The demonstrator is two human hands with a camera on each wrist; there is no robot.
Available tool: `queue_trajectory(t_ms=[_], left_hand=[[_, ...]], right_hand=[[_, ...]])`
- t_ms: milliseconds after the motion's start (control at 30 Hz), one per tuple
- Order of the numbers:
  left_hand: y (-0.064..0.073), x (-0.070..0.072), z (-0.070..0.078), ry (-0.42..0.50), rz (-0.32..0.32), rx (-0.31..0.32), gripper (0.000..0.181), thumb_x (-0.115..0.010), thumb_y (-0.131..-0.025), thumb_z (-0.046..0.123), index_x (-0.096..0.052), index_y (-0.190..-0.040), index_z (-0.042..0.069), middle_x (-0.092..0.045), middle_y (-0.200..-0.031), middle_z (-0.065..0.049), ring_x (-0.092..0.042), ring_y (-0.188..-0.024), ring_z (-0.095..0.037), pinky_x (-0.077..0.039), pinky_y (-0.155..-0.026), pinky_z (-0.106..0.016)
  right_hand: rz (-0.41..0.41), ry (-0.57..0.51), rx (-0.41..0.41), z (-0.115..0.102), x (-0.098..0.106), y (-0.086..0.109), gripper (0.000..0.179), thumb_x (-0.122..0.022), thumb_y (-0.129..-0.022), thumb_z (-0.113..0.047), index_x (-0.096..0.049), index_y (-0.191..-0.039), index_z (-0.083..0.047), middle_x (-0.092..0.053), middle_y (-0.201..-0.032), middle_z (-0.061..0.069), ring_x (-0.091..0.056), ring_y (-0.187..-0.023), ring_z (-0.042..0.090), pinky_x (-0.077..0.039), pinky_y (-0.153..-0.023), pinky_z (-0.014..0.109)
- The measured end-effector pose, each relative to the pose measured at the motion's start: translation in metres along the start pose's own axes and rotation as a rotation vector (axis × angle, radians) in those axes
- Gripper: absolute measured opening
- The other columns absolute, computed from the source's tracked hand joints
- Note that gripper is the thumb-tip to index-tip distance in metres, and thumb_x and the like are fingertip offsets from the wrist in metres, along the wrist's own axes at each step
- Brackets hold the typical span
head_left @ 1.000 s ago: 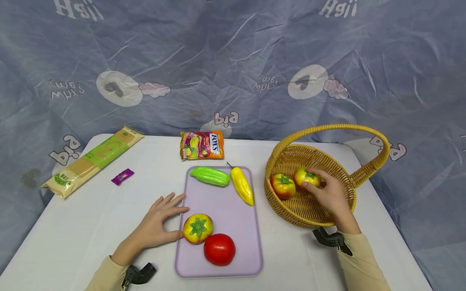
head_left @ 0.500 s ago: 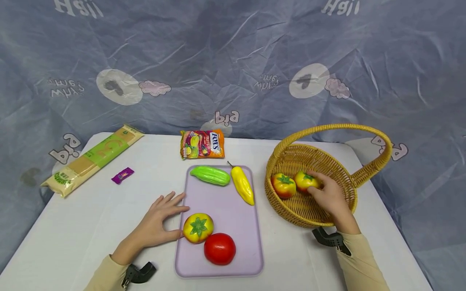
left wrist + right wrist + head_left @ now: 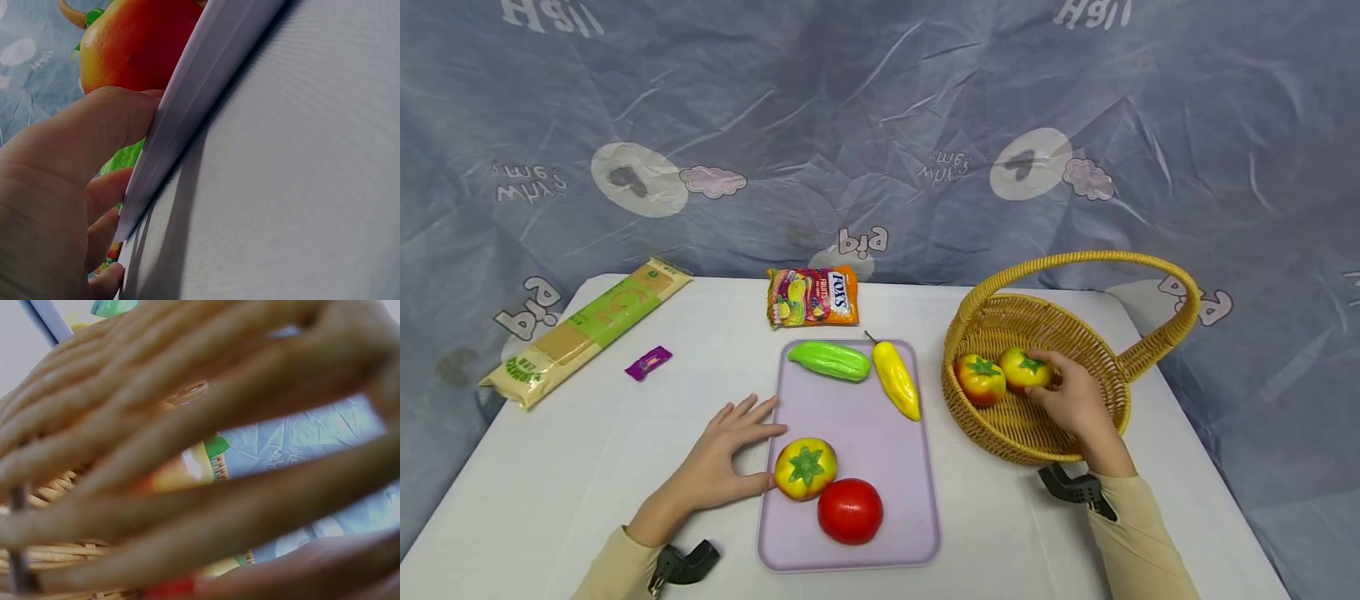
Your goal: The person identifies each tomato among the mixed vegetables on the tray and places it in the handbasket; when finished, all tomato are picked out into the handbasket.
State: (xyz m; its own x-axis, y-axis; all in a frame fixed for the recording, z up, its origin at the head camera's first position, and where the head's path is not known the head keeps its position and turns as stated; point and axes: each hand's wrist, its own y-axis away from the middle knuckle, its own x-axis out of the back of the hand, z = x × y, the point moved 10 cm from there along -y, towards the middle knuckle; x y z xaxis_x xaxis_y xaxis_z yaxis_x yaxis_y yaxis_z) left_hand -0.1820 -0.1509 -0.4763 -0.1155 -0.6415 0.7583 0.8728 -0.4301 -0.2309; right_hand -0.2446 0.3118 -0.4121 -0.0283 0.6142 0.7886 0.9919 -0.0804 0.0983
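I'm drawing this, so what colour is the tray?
The tray is pale purple, best seen in the head view.

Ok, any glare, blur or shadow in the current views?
Head view: mostly sharp, small highlight on the red tomato; left wrist view: dim, shadow on the table along the tray; right wrist view: basket strands near the lens blurred, backdrop bright.

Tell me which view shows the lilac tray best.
The head view: it shows nearly the whole lilac tray from above, with the left hand at its edge. The left wrist view shows one length of its rim close up; the right wrist view, only a strip of what looks like its edge at upper left.
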Motion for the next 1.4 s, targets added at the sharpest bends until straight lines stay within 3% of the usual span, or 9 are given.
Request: queue_trajectory(t_ms=[133, 233, 400, 1400], left_hand=[[0.0001, -0.0001, -0.0007, 0.0, 0.001, -0.002, 0.058, -0.084, -0.072, 0.038, -0.071, -0.127, 0.025, -0.051, -0.156, -0.01, -0.037, -0.147, -0.049, -0.019, -0.117, -0.075], [0.0002, 0.0001, -0.0008, 0.002, 0.005, -0.005, 0.058, -0.085, -0.072, 0.037, -0.072, -0.127, 0.025, -0.051, -0.156, -0.011, -0.037, -0.147, -0.049, -0.019, -0.117, -0.075], [0.0006, -0.0001, -0.0008, 0.005, 0.005, -0.007, 0.058, -0.084, -0.072, 0.037, -0.071, -0.127, 0.025, -0.051, -0.156, -0.01, -0.037, -0.147, -0.049, -0.019, -0.117, -0.076], [-0.0004, 0.0003, 0.0021, 0.008, -0.007, 0.011, 0.06, -0.086, -0.069, 0.035, -0.071, -0.127, 0.024, -0.05, -0.157, -0.009, -0.036, -0.149, -0.047, -0.019, -0.118, -0.074]], right_hand=[[0.001, 0.002, -0.002, -0.0008, 0.0, -0.0006, 0.057, -0.069, -0.092, -0.004, -0.052, -0.146, -0.006, -0.05, -0.145, 0.034, -0.056, -0.114, 0.044, -0.05, -0.086, 0.043], [-0.008, -0.021, 0.0, -0.0011, -0.0011, -0.0008, 0.058, -0.068, -0.093, -0.004, -0.05, -0.148, -0.007, -0.046, -0.149, 0.034, -0.055, -0.123, 0.052, -0.053, -0.093, 0.054], [0.004, -0.034, 0.023, -0.003, -0.0006, -0.0009, 0.06, -0.068, -0.092, -0.004, -0.048, -0.149, -0.005, -0.042, -0.153, 0.035, -0.048, -0.132, 0.058, -0.047, -0.102, 0.068], [0.033, -0.054, 0.029, -0.0034, 0.003, 0.0007, 0.063, -0.068, -0.093, -0.006, -0.044, -0.151, -0.005, -0.038, -0.156, 0.034, -0.048, -0.133, 0.059, -0.053, -0.099, 0.064]])
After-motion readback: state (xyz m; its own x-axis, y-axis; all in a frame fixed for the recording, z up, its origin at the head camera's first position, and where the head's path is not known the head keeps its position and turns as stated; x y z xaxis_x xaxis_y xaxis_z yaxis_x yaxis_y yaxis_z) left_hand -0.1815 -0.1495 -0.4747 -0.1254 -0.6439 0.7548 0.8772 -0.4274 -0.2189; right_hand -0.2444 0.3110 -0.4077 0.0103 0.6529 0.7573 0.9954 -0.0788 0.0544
